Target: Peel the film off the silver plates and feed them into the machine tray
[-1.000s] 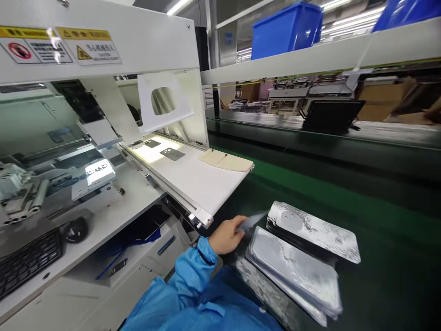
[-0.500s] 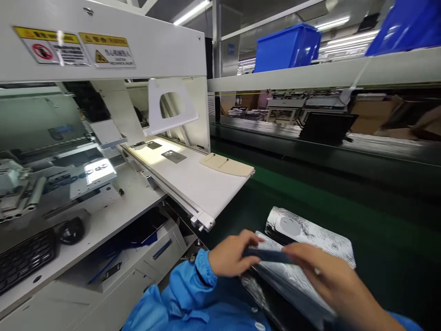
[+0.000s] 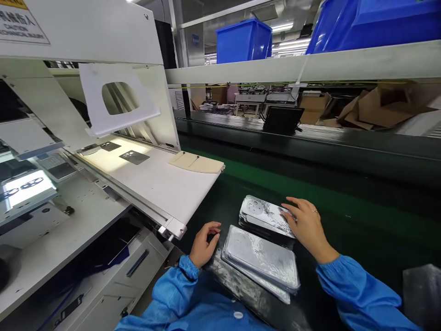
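Note:
Two stacks of thin phone-back-shaped panels lie before me on the dark green belt. The far stack [image 3: 265,216] has silvery, dark-streaked panels with round camera marks at the left end. My right hand [image 3: 306,225] reaches over its right end, fingers apart, fingertips at the top panel; whether they press on it I cannot tell. The near stack [image 3: 262,255] has a shiny, film-like top and slightly uneven edges. To its left, my left hand [image 3: 206,243] is half curled, with a gap between thumb and fingers and nothing in it.
At left, a white conveyor [image 3: 165,193] juts from a machine, carrying two dark flat panels [image 3: 134,157] and a cream plate [image 3: 196,162]. A hard conveyor corner [image 3: 175,227] stands near my left hand. Blue bins [image 3: 237,41] sit on a shelf above the belt [image 3: 361,220].
The dark thin piece between both hands is out of them. My hands have parted, the right moving to the far stack, the left beside the near one. My view has turned right.

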`<action>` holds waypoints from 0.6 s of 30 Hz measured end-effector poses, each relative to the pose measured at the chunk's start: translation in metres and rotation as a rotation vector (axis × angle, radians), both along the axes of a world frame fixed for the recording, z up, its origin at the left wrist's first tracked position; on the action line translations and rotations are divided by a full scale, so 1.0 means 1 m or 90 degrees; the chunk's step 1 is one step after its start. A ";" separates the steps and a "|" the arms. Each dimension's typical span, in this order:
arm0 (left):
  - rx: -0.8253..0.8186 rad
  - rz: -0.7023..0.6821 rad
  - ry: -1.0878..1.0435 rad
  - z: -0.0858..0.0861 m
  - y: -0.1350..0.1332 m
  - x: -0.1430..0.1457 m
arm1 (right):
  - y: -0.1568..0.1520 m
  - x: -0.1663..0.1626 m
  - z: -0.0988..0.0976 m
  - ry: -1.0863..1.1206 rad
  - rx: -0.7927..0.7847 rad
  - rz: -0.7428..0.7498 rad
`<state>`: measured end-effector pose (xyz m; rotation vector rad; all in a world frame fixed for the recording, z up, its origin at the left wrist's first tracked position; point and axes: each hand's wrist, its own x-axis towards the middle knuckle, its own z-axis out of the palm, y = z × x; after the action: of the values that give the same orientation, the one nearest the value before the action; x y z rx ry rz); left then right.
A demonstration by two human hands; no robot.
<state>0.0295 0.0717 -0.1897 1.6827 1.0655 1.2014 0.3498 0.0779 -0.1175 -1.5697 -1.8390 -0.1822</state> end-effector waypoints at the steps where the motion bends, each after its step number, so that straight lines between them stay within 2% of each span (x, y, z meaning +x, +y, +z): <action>1: 0.001 0.006 0.006 -0.002 0.000 -0.001 | -0.005 -0.001 -0.003 -0.066 0.005 0.044; 3: 0.001 0.019 0.012 -0.005 0.000 -0.002 | -0.017 -0.003 -0.010 -0.192 0.004 0.107; 8: 0.002 0.016 0.035 -0.005 0.000 -0.002 | -0.039 -0.006 -0.028 -0.324 0.046 0.109; 18: 0.010 0.008 0.064 -0.003 -0.001 -0.001 | -0.050 0.000 0.001 -0.437 0.123 0.163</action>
<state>0.0282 0.0707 -0.1923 1.7677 1.1318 1.1463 0.3498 0.0284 -0.1168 -1.1976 -2.4267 -0.8374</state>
